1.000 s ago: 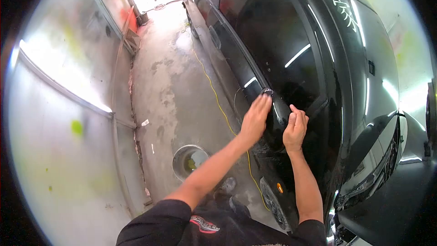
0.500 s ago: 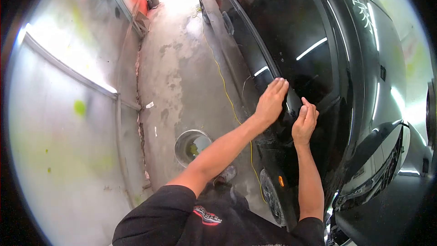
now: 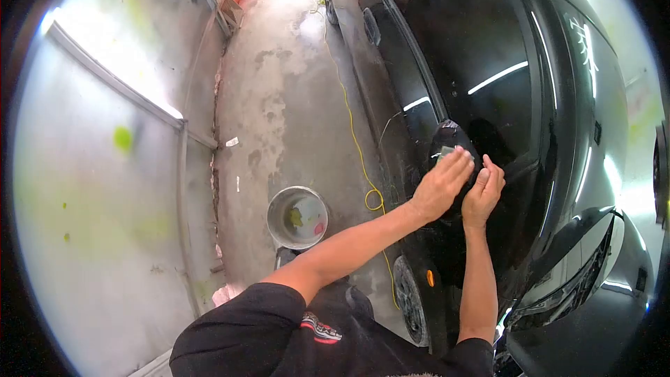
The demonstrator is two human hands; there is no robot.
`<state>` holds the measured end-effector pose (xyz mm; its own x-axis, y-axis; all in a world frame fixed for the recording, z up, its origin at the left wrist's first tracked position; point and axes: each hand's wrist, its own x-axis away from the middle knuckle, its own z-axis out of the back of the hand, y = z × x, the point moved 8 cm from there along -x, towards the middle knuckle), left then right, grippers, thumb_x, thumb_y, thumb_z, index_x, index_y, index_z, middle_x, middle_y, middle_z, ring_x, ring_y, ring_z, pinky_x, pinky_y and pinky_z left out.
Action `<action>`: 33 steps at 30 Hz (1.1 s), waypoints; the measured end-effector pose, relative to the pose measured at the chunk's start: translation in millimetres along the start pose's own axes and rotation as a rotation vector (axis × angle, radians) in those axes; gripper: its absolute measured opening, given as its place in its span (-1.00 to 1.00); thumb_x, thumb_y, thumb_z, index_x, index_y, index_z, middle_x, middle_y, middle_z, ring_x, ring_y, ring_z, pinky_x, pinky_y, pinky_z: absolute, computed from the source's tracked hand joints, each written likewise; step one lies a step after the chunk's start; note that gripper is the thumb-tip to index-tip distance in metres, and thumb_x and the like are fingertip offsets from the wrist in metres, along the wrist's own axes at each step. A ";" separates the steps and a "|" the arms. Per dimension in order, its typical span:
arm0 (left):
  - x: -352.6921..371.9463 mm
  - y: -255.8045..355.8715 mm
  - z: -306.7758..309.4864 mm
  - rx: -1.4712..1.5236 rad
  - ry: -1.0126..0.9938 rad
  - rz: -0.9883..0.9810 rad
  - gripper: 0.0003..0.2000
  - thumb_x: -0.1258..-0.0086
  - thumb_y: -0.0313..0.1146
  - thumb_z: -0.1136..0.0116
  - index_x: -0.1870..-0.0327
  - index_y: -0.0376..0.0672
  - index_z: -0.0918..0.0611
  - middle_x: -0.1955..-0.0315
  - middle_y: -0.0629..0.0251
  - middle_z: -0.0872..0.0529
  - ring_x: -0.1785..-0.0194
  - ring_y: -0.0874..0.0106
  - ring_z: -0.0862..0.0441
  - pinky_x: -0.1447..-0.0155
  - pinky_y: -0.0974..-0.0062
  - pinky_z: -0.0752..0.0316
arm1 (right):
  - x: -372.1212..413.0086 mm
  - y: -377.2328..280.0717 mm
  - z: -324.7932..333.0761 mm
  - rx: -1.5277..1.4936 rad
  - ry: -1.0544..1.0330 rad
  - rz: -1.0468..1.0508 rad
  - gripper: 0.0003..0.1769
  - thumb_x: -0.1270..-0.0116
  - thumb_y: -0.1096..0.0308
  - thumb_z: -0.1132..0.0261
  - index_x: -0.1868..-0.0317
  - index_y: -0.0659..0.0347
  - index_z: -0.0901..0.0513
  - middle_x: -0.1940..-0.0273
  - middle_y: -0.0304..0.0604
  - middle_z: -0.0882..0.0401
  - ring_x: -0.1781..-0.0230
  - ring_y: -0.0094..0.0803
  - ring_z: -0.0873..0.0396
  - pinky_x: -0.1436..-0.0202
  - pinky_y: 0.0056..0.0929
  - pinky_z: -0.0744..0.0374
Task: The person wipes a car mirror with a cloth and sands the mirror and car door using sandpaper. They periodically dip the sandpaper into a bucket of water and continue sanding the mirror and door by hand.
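My left hand (image 3: 441, 183) lies flat on the black side mirror (image 3: 447, 134) of a glossy black car (image 3: 530, 98), pressing a small grey pad (image 3: 447, 153) under its fingertips. Right beside it, my right hand (image 3: 483, 193) rests against the mirror's inner side, where it meets the door, with fingers straight and nothing visible in it. Both forearms reach up from my black shirt at the bottom of the view.
A metal bucket (image 3: 296, 218) with water stands on the stained concrete floor left of the car. A yellow cord (image 3: 351, 129) runs along the floor by the car. The front wheel (image 3: 412, 300) is below my arms. A paint-stained booth wall (image 3: 105, 167) closes the left side.
The view has shifted, so the mirror now shows in full. My left hand has slid across the mirror with the pad, and my right hand stays beside it.
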<state>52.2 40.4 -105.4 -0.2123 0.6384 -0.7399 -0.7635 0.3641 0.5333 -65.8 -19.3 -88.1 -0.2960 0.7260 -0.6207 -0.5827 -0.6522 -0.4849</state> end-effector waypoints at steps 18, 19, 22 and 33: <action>240.0 -214.8 108.9 0.328 -0.256 1.092 -0.72 -0.48 -0.43 -0.16 -0.14 -0.17 -0.74 0.22 -0.06 -0.80 0.24 0.09 -0.79 0.08 0.27 -0.62 | -17.6 -44.6 -133.9 1.009 -0.577 0.291 -0.13 -0.57 -0.22 -0.03 -0.58 0.34 -0.23 -0.64 0.05 -0.10 -0.64 0.09 -0.06 -0.65 0.16 -0.06; 264.2 -219.1 123.8 0.332 -0.257 1.172 -0.71 -0.47 -0.40 -0.19 -0.16 -0.16 -0.74 0.26 0.01 -0.82 0.26 0.25 -0.76 0.08 0.32 -0.61 | -17.4 -47.4 -148.0 1.076 -0.620 0.323 -0.16 -0.57 -0.21 -0.04 -0.55 0.34 -0.30 -0.63 0.05 -0.13 -0.64 0.07 -0.07 -0.66 0.16 -0.05; 332.9 -236.4 158.4 0.337 -0.225 1.390 -0.69 -0.47 -0.37 -0.21 -0.18 -0.16 -0.74 0.23 0.10 -0.83 0.20 0.45 -0.73 0.03 0.39 -0.59 | -1.9 -55.2 -194.9 1.236 -0.839 0.397 -0.24 -0.55 -0.20 -0.08 -0.39 0.33 -0.54 -0.55 0.06 -0.28 -0.62 0.04 -0.11 -0.65 0.16 -0.04; 435.3 -274.5 242.2 0.936 0.165 1.896 -0.66 -0.57 -0.42 -0.09 -0.29 -0.19 -0.69 0.22 0.37 -0.73 0.23 0.56 -0.57 0.14 0.49 -0.50 | 338.0 -189.2 -392.7 -0.430 -1.052 -0.398 -0.28 -0.35 0.17 -0.46 -0.44 0.29 -0.48 0.14 -0.08 -0.70 0.19 -0.28 -0.64 0.06 -0.33 -0.58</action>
<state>317.0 382.6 -474.5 -0.2478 0.5144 0.8210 0.8367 -0.3135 0.4490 241.6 263.8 -448.1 -0.7420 0.5845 0.3283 -0.5325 -0.2164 -0.8183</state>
